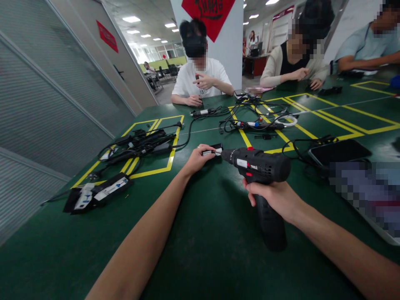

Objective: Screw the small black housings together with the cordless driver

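My right hand (pixel 275 198) is closed round the grip of a black cordless drill (pixel 261 166), which points left above the green table (pixel 203 250). My left hand (pixel 197 158) is closed in a pinch on a small silver bit (pixel 208 153) right at the drill's chuck (pixel 228 155). A small black part (pixel 218 147) lies on the table just behind the fingertips.
Black adapters and cables (pixel 140 143) lie in a yellow-taped box at the left, with two flat black devices (pixel 100 192) nearer. More cables and tools (pixel 259 121) sit mid-table. A dark tablet (pixel 339 152) lies at the right. Three people sit across the table.
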Motion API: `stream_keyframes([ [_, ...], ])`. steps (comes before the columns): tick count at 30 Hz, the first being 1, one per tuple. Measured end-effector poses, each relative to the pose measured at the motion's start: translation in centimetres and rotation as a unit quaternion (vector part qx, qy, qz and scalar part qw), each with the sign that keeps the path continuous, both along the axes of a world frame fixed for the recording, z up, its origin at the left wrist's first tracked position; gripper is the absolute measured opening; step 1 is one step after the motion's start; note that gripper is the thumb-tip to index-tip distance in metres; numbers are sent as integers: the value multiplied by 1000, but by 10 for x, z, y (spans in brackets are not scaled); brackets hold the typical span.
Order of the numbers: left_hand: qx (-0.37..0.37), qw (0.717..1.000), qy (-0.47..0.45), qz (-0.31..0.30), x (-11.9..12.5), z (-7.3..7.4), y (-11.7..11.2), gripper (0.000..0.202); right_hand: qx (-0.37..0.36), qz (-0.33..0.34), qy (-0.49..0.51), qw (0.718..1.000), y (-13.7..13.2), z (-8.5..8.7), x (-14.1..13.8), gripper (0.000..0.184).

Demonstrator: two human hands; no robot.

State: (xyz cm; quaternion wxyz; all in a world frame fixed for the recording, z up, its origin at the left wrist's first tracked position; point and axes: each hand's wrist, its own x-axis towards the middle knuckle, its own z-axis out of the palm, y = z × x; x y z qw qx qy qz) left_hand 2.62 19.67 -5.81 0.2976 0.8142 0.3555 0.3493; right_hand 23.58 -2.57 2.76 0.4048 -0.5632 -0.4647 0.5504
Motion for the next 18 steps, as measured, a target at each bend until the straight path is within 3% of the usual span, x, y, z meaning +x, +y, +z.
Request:
stream_keyframes([
  [8, -5, 1000, 12, 2, -1, 0, 0, 27, -13, -7, 53, 998, 1, -2, 2, 7],
  [18, -14, 1000, 0, 9, -1, 0, 0, 25, 2, 9, 34, 999, 2, -4, 1, 6],
])
